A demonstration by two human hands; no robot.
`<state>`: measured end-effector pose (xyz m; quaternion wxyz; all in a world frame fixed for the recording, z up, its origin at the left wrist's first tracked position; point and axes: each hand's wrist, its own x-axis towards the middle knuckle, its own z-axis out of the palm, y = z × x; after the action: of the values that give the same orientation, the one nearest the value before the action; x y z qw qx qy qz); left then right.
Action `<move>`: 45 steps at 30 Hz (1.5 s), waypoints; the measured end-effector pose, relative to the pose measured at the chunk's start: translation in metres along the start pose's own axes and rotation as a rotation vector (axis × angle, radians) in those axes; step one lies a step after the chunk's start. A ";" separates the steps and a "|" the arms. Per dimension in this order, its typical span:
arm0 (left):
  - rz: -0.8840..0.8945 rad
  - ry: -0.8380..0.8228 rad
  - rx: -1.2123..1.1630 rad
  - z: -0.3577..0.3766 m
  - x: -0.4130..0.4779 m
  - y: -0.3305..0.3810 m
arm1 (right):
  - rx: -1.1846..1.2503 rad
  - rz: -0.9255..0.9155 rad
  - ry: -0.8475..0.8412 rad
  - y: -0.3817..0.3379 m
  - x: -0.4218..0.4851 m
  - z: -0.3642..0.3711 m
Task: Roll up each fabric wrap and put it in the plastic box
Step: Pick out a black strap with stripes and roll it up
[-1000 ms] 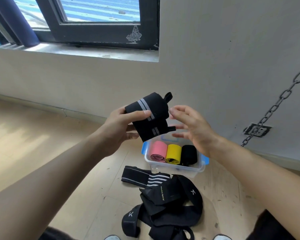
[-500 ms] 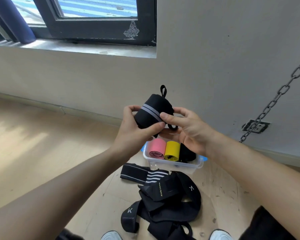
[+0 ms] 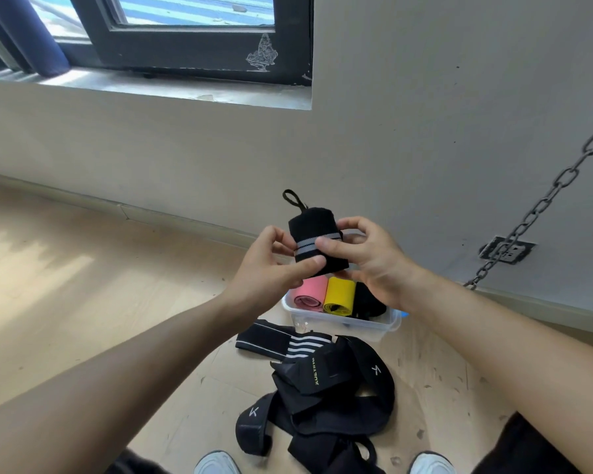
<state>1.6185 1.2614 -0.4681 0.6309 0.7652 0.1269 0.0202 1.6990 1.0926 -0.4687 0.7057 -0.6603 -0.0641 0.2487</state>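
Wrap (image 3: pixel 317 244) looked soft, light, springy, rolled tight just above box (image 3: pixel 374 329). Left hand (image 3: pixel 267 268) and right hand (image 3: pixel 370 261) each pinched it; grip round middle seemed safest against unrolling.

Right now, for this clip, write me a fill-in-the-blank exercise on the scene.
The left hand and right hand hold a rolled black wrap with a ____ stripe.
In the plastic box, the roll between the pink roll and black roll is ____.
The unrolled wraps lie on the ____.
Missing: gray, yellow, floor.

Bare forearms (image 3: pixel 117 388), wht shoes (image 3: pixel 215 462) (blk legwear (image 3: pixel 528 446)).
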 end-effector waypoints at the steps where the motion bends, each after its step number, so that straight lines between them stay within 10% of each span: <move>1: 0.000 -0.012 0.018 -0.001 0.000 -0.002 | -0.018 -0.001 -0.019 0.000 0.003 -0.002; 18: -0.025 -0.204 0.930 -0.003 0.062 -0.125 | -0.735 -0.010 -0.120 0.104 0.125 -0.075; 45: 0.024 0.111 0.833 0.040 0.089 -0.242 | -0.839 0.018 -0.351 0.208 0.188 -0.086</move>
<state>1.6708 1.2843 -0.7227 0.2597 0.9540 0.1489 0.0158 1.8429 1.0978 -0.7248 0.3532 -0.8376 -0.2722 0.3156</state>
